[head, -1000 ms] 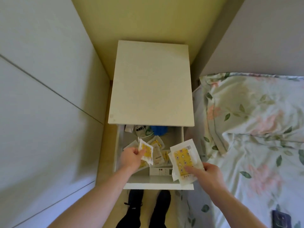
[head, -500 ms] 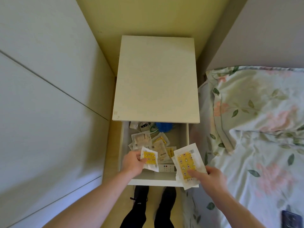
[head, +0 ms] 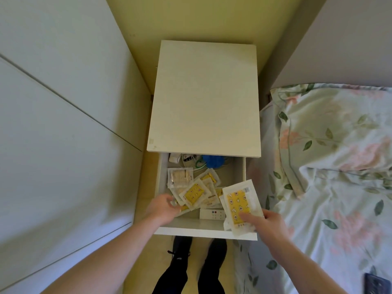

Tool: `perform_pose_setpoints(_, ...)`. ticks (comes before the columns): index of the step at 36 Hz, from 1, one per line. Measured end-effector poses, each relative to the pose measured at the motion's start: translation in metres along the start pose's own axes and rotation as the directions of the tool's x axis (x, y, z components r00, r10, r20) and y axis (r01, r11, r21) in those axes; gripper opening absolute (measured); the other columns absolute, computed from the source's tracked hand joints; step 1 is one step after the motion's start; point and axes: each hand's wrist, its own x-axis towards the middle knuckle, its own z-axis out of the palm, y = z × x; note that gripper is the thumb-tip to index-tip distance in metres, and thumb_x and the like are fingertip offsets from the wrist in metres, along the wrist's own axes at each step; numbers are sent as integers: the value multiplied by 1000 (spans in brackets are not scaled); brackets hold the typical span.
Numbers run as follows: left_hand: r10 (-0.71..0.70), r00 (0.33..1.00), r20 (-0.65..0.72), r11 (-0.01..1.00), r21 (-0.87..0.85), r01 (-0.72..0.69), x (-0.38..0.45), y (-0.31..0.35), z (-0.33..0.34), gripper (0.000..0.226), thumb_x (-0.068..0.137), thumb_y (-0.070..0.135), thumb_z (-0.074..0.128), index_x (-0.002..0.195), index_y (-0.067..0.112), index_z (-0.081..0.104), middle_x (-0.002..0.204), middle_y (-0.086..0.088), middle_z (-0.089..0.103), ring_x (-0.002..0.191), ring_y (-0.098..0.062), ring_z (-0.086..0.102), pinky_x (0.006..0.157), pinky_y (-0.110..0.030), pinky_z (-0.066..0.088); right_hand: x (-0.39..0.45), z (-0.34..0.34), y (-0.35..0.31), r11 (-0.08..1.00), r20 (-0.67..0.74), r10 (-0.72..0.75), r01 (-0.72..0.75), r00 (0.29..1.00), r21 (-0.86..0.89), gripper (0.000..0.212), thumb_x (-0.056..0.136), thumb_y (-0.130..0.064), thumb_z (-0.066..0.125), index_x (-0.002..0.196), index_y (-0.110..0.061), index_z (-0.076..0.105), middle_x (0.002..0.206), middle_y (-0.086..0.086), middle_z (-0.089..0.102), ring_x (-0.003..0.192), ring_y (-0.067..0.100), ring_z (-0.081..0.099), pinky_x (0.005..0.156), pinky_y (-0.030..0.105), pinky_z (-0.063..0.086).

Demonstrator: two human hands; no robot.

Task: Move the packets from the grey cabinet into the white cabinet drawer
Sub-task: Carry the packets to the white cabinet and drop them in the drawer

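The small yellow packet (head: 194,193) has left the left hand (head: 162,209) and now lies on the packet pile in the drawer (head: 237,177), just beyond its relaxed, empty fingers. The right hand (head: 268,224) pinches a stack of yellow-printed packets (head: 238,203) over the drawer's front corner.

text: none legible | packets (head: 194,193): print too small to read

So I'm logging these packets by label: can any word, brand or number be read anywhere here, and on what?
No text can be read.
Packets held in the right hand: print at the top corner and bottom edge of the front packet, too blurred.
Packets in the drawer, including the top packet: markings too small.
White box: coloured dots only, no legible words.
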Motion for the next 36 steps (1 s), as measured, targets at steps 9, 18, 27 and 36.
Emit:
perform_pose_setpoints(9,14,993,-118,997,-68,-22,4,-33,-28,15,93,30,59,106,37,62,101,10,69,93,-14,65,87,-35,58,5,55,-45,991,175,-29,5,984,135,22,77,-29,86,96,-24,76,87,-10,78,88,12,74,79,32,58)
perform_pose_setpoints(18,48,989,-137,994,-88,-61,7,-47,-41,18,93,27,62,109,34,63,103,14,66,99,-8,63,84,-24,52,17,79,-29,990,148,124,-133,981,52,29,76,-24,87,100,-18,72,93,-2,76,89,18,72,83,37,59)
perform_pose_setpoints(27,64,992,-110,989,-126,-78,5,-56,-30,13,96,27,59,104,35,64,104,13,66,95,-6,62,84,-28,55,38,61,2,970,30,209,-211,977,123,31,84,-26,80,109,-9,71,94,7,77,84,27,75,86,46,60)
perform_pose_setpoints(36,53,995,-80,987,-146,-64,6,-52,-26,12,93,29,62,102,35,66,99,11,66,85,-14,67,76,-38,60,44,88,-31,977,192,135,-163,972,135,12,98,-24,62,109,-20,67,105,0,73,93,19,73,82,38,63)
